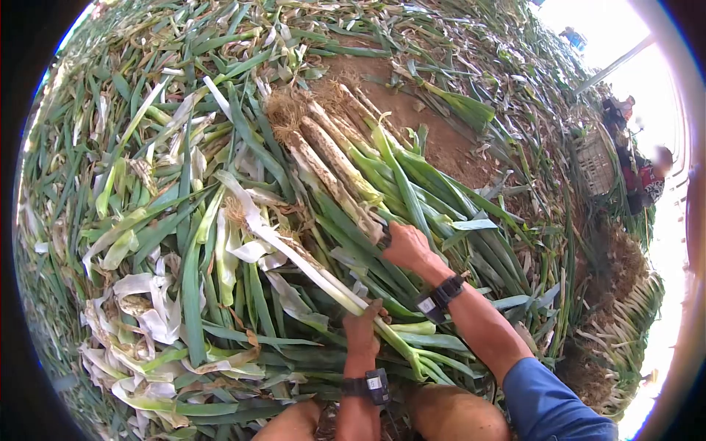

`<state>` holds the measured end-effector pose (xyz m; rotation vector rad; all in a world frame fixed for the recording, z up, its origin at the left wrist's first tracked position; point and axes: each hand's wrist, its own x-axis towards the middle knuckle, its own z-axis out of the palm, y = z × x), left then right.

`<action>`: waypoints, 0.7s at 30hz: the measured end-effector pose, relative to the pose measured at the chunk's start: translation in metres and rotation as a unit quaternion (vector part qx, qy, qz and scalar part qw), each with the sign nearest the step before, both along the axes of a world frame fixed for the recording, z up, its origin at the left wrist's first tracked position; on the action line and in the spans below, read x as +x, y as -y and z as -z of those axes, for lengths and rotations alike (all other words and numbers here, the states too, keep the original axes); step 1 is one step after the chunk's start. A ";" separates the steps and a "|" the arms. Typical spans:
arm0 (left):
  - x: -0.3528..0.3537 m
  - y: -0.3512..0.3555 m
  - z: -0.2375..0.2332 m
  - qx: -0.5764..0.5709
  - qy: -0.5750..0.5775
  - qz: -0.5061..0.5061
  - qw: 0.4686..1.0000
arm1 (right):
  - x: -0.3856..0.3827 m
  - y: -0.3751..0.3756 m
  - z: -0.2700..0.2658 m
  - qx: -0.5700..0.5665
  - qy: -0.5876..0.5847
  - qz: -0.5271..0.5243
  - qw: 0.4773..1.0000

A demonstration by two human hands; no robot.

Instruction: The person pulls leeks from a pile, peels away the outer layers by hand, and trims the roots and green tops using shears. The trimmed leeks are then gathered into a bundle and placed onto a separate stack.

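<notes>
My left hand [362,328] is closed around a leek [305,266], low in front of my knees. Its pale stalk slants up and left to the roots, and its green leaves [423,356] spread below my fist. My right hand [409,247] is closed at the lower end of a soil-stained stalk, over the green leaves of a pile of leeks [334,165]. What its fingers grip is hidden. The pile lies with brown roots toward the far side and leaves toward me. Black bands with small devices circle both wrists.
Loose leaves and peelings [151,294] cover the ground all around. Bare soil [441,147] shows beyond the leek pile. At the right lie rows of leeks with pale stalks [625,331], a woven basket [594,162] and a seated person [647,180].
</notes>
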<state>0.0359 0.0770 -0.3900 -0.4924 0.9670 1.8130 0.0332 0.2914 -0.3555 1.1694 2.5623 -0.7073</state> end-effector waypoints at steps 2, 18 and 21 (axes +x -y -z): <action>-0.005 0.001 -0.002 -0.017 -0.020 0.010 1.000 | 0.019 0.003 -0.005 0.006 0.026 -0.020 0.999; -0.023 0.013 0.004 0.015 -0.025 -0.010 1.000 | -0.017 -0.007 0.000 -0.050 0.029 -0.030 0.998; -0.028 0.017 -0.005 0.005 -0.030 -0.011 0.999 | -0.005 -0.007 0.023 -0.046 0.015 -0.028 0.998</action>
